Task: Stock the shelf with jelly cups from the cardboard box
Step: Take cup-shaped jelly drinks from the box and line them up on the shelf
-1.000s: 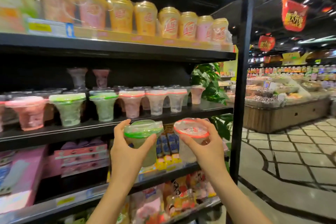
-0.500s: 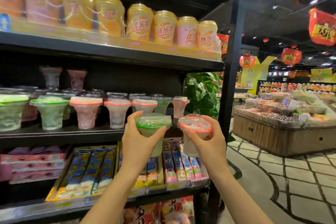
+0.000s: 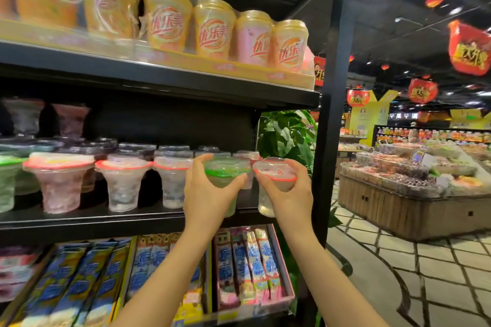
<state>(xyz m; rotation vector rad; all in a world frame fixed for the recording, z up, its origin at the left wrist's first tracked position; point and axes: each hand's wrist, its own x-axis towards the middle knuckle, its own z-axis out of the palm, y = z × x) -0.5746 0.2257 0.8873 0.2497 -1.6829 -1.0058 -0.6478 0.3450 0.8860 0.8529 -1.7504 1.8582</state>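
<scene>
We hold one jelly cup in each hand, in front of the right end of the middle shelf point(image 3: 132, 223). Our left hand point(image 3: 206, 198) has its grip clamped on the cup with the green rim point(image 3: 225, 171): the thumb curls over the near side under the rim, the fingers point(image 3: 198, 164) wrap round the far side, and the cup stands upright inside the grip. Our right hand point(image 3: 291, 198) has its grip clamped on the cup with the red rim point(image 3: 275, 174), which is a little tilted; its clear lower part point(image 3: 264, 204) shows to the left of the palm. The two cups are just beside each other, rims nearly touching. We cannot tell if the bottom of either cup touches the shelf already.

On the same shelf, to the left of our hands, stands a row of jelly cups point(image 3: 121, 183) with red rims, and further left some with green rims. The shelf above carries yellow drink cups point(image 3: 214, 29). Below us lie long snack packets point(image 3: 247, 265) in a tray. At the right we see a green plant point(image 3: 288, 135) and a wooden display stand point(image 3: 403, 210).
</scene>
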